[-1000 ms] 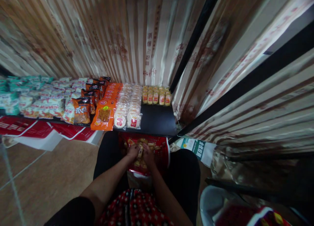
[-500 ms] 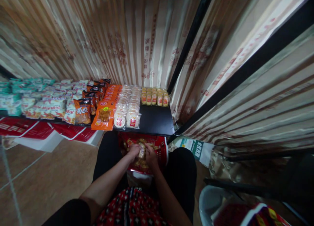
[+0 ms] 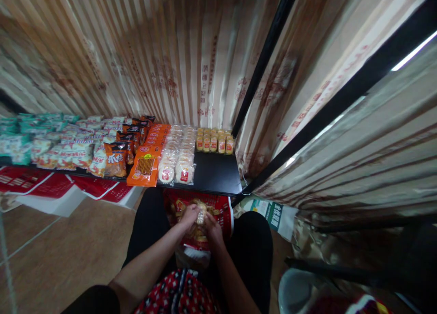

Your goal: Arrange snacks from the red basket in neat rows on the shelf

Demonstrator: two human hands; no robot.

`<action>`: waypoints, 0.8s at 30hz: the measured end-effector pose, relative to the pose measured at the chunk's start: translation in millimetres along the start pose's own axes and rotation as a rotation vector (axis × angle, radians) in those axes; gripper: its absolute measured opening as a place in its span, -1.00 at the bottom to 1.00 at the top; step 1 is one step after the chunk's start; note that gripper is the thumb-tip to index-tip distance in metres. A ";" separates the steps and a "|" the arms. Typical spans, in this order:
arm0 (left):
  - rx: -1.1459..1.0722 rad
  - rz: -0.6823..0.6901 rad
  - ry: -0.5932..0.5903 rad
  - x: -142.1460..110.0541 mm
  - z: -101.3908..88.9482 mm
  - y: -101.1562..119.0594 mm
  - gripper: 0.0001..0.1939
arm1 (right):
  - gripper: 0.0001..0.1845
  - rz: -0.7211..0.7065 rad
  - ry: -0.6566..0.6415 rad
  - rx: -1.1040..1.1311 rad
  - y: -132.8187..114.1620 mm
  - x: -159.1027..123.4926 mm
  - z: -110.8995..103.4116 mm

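Observation:
A red box (image 3: pixel 223 216) full of small wrapped snacks rests between my knees, just below a black shelf (image 3: pixel 215 174). My left hand (image 3: pixel 189 215) and my right hand (image 3: pixel 212 226) are both inside the box, fingers closed around one pale yellow snack pack (image 3: pixel 201 212) held between them. On the shelf's far right stands a short row of matching yellow snack packs (image 3: pixel 215 142), with bare black shelf in front of it.
Left of the yellow packs lie rows of clear-wrapped round cakes (image 3: pixel 178 155), orange packets (image 3: pixel 149 155), brown bags (image 3: pixel 116 158) and white and green bags (image 3: pixel 51 143). Striped plastic sheeting (image 3: pixel 191 59) hangs behind. Flattened red cartons (image 3: pixel 54 186) lie on the tiled floor.
Both hands have lifted a little within the red box and now hold a pale snack pack up between them. The view has tilted slightly.

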State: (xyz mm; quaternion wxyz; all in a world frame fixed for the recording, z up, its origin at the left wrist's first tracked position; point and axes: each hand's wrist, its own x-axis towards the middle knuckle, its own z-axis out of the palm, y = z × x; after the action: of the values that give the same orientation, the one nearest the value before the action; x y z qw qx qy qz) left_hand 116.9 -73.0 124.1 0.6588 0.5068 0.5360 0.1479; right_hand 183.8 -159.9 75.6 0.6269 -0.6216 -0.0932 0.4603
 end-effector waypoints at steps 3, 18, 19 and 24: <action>0.045 0.005 0.046 -1.0 7.0 -0.8 -0.80 | -0.38 0.072 0.009 0.135 -9.2 -5.7 -0.6; 0.109 0.090 0.173 -8.8 13.5 -0.4 -0.88 | -0.37 -0.144 0.080 -0.150 -36.0 -19.8 4.0; 0.099 0.097 0.164 -10.0 13.7 0.3 -0.86 | -0.39 -0.170 0.075 -0.166 -36.3 -20.0 3.4; -0.009 0.127 0.099 -16.7 17.3 3.0 -0.90 | -0.51 -0.297 0.103 -0.224 -32.6 -19.7 1.0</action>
State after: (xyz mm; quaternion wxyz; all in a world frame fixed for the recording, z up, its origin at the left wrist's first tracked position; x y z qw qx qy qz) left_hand 126.4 -92.8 134.3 0.6229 0.5289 0.5342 0.2165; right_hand 187.1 -166.5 112.9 0.6186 -0.6897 -0.2023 0.3172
